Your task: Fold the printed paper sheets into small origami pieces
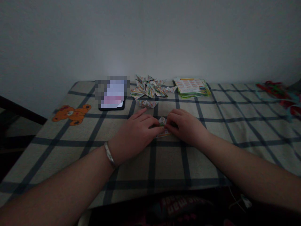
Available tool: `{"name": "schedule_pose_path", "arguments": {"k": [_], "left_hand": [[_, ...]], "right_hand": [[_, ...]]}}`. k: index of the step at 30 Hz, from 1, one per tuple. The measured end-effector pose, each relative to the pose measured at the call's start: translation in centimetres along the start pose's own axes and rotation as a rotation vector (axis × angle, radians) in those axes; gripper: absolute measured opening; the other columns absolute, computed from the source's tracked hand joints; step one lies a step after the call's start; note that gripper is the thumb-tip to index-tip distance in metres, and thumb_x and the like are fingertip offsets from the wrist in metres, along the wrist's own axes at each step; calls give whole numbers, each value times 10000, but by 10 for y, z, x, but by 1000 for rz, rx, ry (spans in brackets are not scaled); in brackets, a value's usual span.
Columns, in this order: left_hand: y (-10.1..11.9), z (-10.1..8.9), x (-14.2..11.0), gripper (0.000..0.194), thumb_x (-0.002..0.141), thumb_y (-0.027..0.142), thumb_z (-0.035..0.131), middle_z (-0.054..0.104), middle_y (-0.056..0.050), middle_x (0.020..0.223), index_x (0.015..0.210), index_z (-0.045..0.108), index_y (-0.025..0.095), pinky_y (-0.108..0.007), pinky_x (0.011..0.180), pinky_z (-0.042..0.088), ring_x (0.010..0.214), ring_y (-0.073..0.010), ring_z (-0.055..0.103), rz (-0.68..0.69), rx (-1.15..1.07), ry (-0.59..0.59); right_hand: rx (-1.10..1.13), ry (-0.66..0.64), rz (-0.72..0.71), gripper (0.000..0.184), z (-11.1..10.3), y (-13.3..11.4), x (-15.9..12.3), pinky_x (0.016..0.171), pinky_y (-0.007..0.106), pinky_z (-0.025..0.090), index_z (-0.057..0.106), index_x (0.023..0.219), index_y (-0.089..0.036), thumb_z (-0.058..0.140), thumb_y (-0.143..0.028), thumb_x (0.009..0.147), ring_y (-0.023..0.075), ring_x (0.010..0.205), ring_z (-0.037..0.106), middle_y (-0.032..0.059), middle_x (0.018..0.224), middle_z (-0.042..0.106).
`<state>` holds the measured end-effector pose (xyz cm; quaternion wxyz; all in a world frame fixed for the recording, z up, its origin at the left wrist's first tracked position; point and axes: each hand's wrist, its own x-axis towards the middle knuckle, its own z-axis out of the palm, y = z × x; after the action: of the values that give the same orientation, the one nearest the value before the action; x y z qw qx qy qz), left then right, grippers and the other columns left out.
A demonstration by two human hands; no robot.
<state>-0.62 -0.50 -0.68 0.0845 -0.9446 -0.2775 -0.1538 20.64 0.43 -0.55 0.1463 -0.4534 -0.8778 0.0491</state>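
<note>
Between my hands, low over the checked tablecloth, is a partly folded piece of printed paper [164, 133]. My left hand [138, 131], with a silver bracelet at its wrist, pinches the paper's left side between thumb and fingers. From the other side my right hand [184, 125] has its fingertips closed on the paper's right edge. Much of the paper is covered by the fingers; a pointed white part shows between them. Just beyond my left fingers lies a single folded paper boat [147, 103]. Farther back is a pile of similar folded paper pieces [150, 86].
A stack of printed leaflets [191, 87] lies at the back right of the pile. To the left are a phone [113, 94] with a lit screen and an orange bear figure [71, 114]. Red and green stringy items [277, 94] lie far right. A wall [150, 37] stands behind the table.
</note>
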Motion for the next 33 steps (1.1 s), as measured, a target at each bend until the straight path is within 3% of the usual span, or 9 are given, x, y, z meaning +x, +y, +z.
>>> {"name": "schedule_pose_path", "arguments": {"k": [12,23,33], "left_hand": [[5,-12,1,228,866,140,518,669,-38,1004,971,695,236,-571,1121,303,1035,-238,587,-30,41,-50],[-4,-19,-9,232,835,78,493,712,-21,1016,837,692,197,-562,1065,355,1060,-264,577,-47,16,-84],[-4,-20,-10,182,836,107,508,700,-59,1071,859,681,158,-473,1008,450,1077,-257,579,-27,-19,-66]], "right_hand": [[-23,4,-4,106,0,1,-1,746,295,376,589,817,-170,546,-232,890,182,825,522,53,869,595],[-40,-2,3,94,-1,0,-1,740,298,386,589,825,-176,565,-243,887,192,845,541,54,888,602],[-18,21,-17,91,1,4,-2,731,301,387,589,824,-177,574,-247,881,189,833,537,46,871,595]]}}
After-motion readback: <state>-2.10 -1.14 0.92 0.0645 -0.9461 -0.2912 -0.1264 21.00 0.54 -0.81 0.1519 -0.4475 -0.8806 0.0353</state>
